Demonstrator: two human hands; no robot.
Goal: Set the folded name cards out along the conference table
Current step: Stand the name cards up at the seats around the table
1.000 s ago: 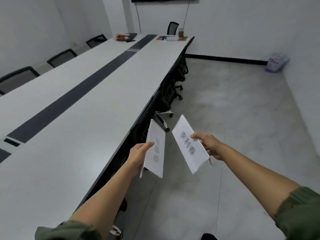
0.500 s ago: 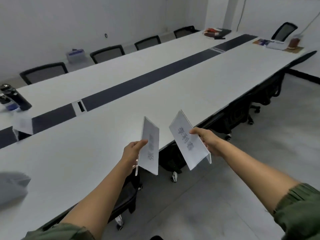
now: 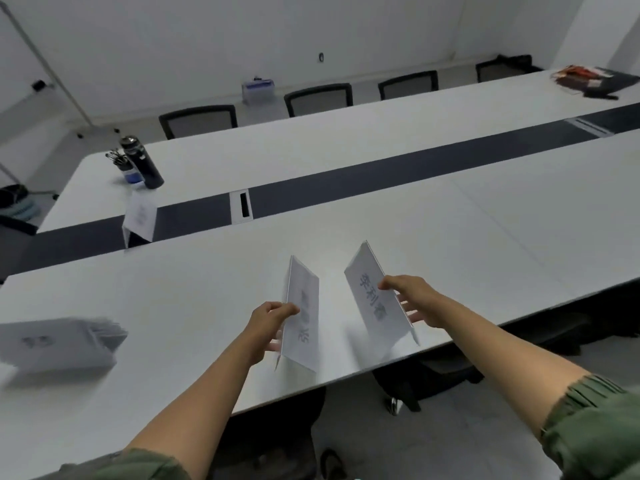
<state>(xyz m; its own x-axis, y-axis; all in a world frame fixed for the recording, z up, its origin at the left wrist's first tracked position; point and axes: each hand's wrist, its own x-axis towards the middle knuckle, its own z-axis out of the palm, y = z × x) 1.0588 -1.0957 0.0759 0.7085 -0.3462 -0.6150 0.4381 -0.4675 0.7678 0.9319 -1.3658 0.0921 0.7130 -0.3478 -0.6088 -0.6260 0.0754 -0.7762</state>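
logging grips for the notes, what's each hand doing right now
Left hand: closed, pinching a folded name card by its edge.
Right hand: closed, holding a second folded name card, thumb on its printed face.

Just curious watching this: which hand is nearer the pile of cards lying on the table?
Left. The left hand is right of the pile; the right hand is even farther right.

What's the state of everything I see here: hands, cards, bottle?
Left hand: grips a folded card.
Left card: folded, held over the table.
Right hand: pinches another card.
Right card: folded, held tilted.
Far card: standing on the table.
Card stack: lying on the table, blurred.
Bottle: upright, lid on.
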